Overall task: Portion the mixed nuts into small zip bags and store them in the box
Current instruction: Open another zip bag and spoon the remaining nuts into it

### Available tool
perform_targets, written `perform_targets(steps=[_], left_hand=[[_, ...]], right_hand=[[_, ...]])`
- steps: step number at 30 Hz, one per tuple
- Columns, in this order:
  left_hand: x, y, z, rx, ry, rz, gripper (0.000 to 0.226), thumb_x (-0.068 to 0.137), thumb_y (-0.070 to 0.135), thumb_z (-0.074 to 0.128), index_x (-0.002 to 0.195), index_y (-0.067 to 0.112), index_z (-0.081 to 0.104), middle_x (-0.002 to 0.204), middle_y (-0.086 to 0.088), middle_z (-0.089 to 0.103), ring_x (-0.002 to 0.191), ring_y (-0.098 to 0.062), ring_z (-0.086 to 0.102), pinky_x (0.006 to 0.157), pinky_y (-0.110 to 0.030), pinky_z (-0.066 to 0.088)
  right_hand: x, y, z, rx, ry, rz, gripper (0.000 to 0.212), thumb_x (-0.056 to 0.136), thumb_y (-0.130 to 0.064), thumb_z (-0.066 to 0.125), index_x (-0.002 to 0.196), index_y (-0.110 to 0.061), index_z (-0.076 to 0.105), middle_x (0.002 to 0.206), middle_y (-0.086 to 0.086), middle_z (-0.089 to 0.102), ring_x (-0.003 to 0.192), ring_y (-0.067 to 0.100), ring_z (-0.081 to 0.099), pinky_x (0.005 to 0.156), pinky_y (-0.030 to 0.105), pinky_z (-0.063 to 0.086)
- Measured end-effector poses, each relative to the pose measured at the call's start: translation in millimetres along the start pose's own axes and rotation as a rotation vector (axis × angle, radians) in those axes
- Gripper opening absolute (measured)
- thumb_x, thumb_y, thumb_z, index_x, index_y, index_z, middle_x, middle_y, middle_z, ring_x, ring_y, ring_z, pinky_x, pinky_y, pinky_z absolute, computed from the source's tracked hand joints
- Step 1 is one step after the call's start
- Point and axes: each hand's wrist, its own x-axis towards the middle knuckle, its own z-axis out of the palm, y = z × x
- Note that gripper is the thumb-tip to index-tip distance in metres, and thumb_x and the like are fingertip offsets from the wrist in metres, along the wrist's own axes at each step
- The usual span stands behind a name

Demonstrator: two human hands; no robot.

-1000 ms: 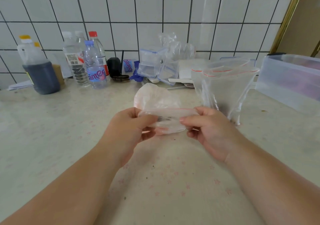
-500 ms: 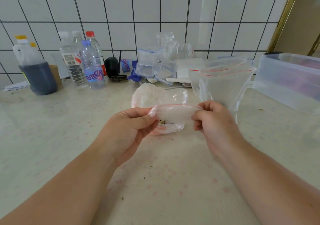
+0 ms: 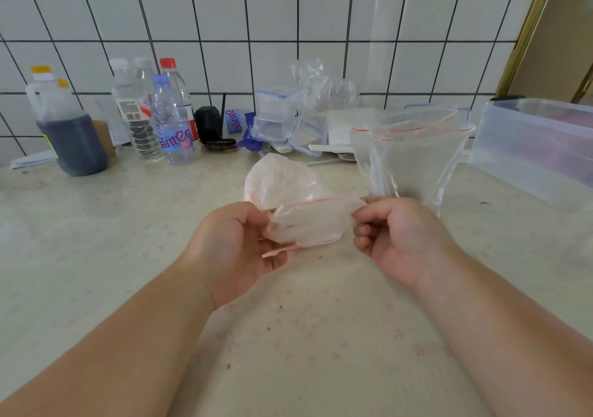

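At the far left of the pale, faintly flower-printed countertop (image 3: pixel 96 256) stands a translucent plastic jug (image 3: pixel 65 128) with a yellow cap, its lower half dark with liquid. Beside it cluster clear, ribbed water bottles (image 3: pixel 154 115) — one with a red cap, one with a bluish cap and a pink-and-blue label whose lettering is only partly legible. Next come a small black object (image 3: pixel 208 124) and stacked clear lidded containers (image 3: pixel 276 115) with blue clips, crinkled plastic film behind them, all against a white tiled wall with dark grout.

In the middle, held above the counter, is the small zip bag (image 3: pixel 309 224): thin, glossy, slightly milky plastic with a red line along its zip edge. It is stretched flat and nearly horizontal between the hands, and a few small brownish bits show at its upper left corner; what else is inside cannot be made out. The left hand (image 3: pixel 234 250) pinches the bag's left end between thumb and curled fingers; the right hand (image 3: pixel 401 240) pinches the right end at the zip corner, its other fingers curled in. Just behind lies a crumpled pinkish thin plastic bag (image 3: pixel 279 182).

To the right, large clear zip bags (image 3: pixel 414 157) with red-lined mouths stand open — and at the far right sits a frosted, translucent storage box (image 3: pixel 532 150). Small crumbs dot the counter.
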Motion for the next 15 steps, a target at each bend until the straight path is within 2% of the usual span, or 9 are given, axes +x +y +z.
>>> perform_targets(steps=[1,3,4,6,8,10,11,13,15], left_hand=[[0,-2,1,0.107,0.084,0.062,0.016,0.07,0.006,0.054,0.072,0.007,0.07,0.075,-0.007,0.065,0.069,-0.024,0.065,0.067,-0.036,0.046],[-3,-5,2,0.512,0.234,0.266,0.013,0.075,0.011,0.059,0.07,0.017,0.069,0.076,0.002,0.066,0.075,-0.017,0.063,0.069,-0.031,0.047],[-7,-6,4,0.702,0.255,0.366,0.011,0.072,0.021,0.062,0.08,0.025,0.068,0.082,0.01,0.067,0.077,-0.009,0.061,0.07,-0.025,0.045],[-13,-9,5,0.989,0.249,0.492,0.032,0.065,0.044,0.064,0.097,0.043,0.061,0.095,0.022,0.062,0.083,0.005,0.059,0.067,-0.011,0.042],[-15,-11,9,1.183,0.198,0.565,0.037,0.064,0.062,0.067,0.097,0.047,0.06,0.101,0.031,0.059,0.094,0.011,0.056,0.07,-0.003,0.039],[-15,-14,12,1.276,0.173,0.559,0.027,0.073,0.061,0.072,0.09,0.042,0.064,0.096,0.034,0.061,0.089,0.01,0.057,0.069,-0.002,0.038],[-13,-15,12,1.272,0.194,0.551,0.019,0.078,0.054,0.075,0.086,0.039,0.066,0.09,0.032,0.063,0.082,0.007,0.059,0.066,-0.005,0.04],[-10,-18,10,1.221,0.279,0.541,0.017,0.085,0.044,0.075,0.077,0.031,0.068,0.075,0.021,0.068,0.066,-0.002,0.061,0.056,-0.011,0.044],[-8,-20,12,1.143,0.327,0.491,0.021,0.087,0.038,0.074,0.072,0.025,0.066,0.064,0.013,0.07,0.051,-0.004,0.061,0.045,-0.014,0.044]], right_hand=[[0,1,1,-0.057,-0.001,-0.038,0.023,0.076,0.013,0.051,0.075,-0.009,0.058,0.056,0.004,0.051,0.042,0.013,0.043,0.039,0.025,0.037],[0,3,2,-0.183,0.0,-0.142,0.025,0.077,0.011,0.051,0.069,-0.012,0.057,0.056,0.003,0.049,0.045,0.014,0.043,0.043,0.025,0.037],[0,4,2,-0.228,-0.005,-0.176,0.026,0.077,0.01,0.052,0.066,-0.013,0.058,0.055,0.002,0.048,0.046,0.014,0.043,0.044,0.025,0.038],[-1,7,3,-0.272,-0.028,-0.187,0.026,0.076,0.008,0.054,0.062,-0.014,0.059,0.053,0.0,0.048,0.047,0.013,0.043,0.046,0.026,0.038],[-2,12,6,-0.29,-0.047,-0.178,0.021,0.073,0.004,0.056,0.063,-0.013,0.063,0.055,0.0,0.05,0.048,0.012,0.044,0.047,0.026,0.039],[-3,16,7,-0.323,-0.05,-0.183,0.009,0.066,-0.007,0.061,0.069,-0.013,0.067,0.058,-0.001,0.053,0.05,0.012,0.047,0.051,0.027,0.042],[-3,18,7,-0.352,-0.049,-0.193,0.012,0.063,-0.013,0.064,0.074,-0.014,0.068,0.06,-0.003,0.055,0.052,0.012,0.049,0.053,0.028,0.043],[-4,21,7,-0.461,-0.058,-0.226,0.031,0.058,-0.028,0.074,0.088,-0.022,0.068,0.064,-0.008,0.057,0.056,0.01,0.054,0.058,0.029,0.046],[-5,25,8,-0.601,-0.112,-0.248,0.051,0.052,-0.045,0.079,0.099,-0.032,0.064,0.068,-0.011,0.061,0.058,0.009,0.058,0.061,0.029,0.048]])
